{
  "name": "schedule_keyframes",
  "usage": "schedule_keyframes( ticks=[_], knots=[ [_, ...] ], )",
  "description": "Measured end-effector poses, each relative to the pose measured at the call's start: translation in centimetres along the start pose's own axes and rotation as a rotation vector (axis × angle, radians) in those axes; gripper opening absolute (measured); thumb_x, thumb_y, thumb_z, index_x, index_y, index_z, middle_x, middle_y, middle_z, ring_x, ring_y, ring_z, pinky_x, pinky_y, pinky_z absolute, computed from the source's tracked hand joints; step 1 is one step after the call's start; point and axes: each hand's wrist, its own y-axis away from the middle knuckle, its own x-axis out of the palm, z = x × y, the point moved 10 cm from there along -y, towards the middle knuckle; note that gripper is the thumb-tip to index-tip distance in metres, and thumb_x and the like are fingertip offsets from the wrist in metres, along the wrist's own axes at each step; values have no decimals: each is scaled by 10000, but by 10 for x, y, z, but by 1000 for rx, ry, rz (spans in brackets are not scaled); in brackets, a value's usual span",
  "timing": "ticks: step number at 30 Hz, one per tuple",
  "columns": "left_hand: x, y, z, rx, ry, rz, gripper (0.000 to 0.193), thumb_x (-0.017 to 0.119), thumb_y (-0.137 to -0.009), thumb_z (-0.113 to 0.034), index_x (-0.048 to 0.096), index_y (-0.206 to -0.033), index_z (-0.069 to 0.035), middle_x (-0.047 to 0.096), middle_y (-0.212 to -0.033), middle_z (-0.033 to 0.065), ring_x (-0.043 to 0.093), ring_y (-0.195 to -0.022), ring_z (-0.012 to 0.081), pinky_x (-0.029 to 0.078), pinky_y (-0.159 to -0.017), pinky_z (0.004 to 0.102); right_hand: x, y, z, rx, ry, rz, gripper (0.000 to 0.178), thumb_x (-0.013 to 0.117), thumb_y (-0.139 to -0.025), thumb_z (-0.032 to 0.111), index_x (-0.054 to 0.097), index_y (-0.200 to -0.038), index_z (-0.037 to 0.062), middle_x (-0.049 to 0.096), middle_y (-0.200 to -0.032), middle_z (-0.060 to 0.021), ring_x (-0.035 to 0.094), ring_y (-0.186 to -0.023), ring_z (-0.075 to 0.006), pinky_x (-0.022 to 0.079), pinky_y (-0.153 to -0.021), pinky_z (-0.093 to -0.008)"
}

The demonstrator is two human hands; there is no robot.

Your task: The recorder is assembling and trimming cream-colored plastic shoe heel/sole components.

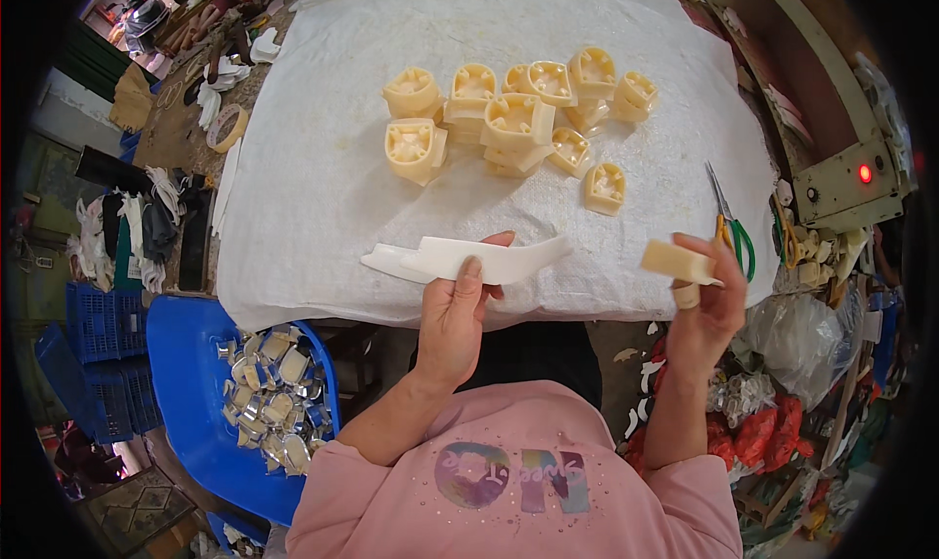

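The cream pieces point(516, 117) looked like smooth, glossy plastic, the white strip point(438, 259) smooth and matt. The creased sheet point(323, 158) had a rough, woven look. The blue tub point(186, 402) was smooth plastic; the small parts point(278, 407) inside shone in places like polished metal.

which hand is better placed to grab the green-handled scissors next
Probably the right hand, close beside the scissors, though it holds a cream piece. The left hand, holding a white strip, is farther away.
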Motion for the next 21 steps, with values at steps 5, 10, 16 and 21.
schedule_keyframes(
  ticks=[5,10,16,21],
  knots=[
    [-3,5,-3,33,31,-29,361,368,-1002,-208,472,-1216,64,499,-1260,175,515,-1003,167,424,-847,320,53,3,37,-300,-62,235,364,632,-866,153,480,-1197,139,592,-1093,-191,549,-1007,-295,473,-793,-348],
    [1,9,-6,44,92,-20,371,373,-998,-196,433,-1237,81,489,-1262,167,506,-1100,198,408,-960,361,79,14,41,-243,-229,302,343,628,-860,121,482,-1171,126,543,-1119,-213,548,-999,-306,476,-772,-344],
    [6,13,-6,2,140,-21,404,366,-1000,-208,402,-1281,79,507,-1226,153,515,-1121,199,411,-974,346,99,23,41,-267,-247,295,375,619,-852,50,477,-1193,112,573,-1073,-168,586,-928,-289,495,-752,-352],
    [11,17,-9,-15,155,17,410,360,-1002,-214,398,-1291,74,514,-1217,145,520,-1124,198,422,-964,342,100,27,45,-340,-229,244,377,593,-850,5,479,-1201,84,575,-1069,-175,605,-898,-292,508,-730,-357]
  ],
)
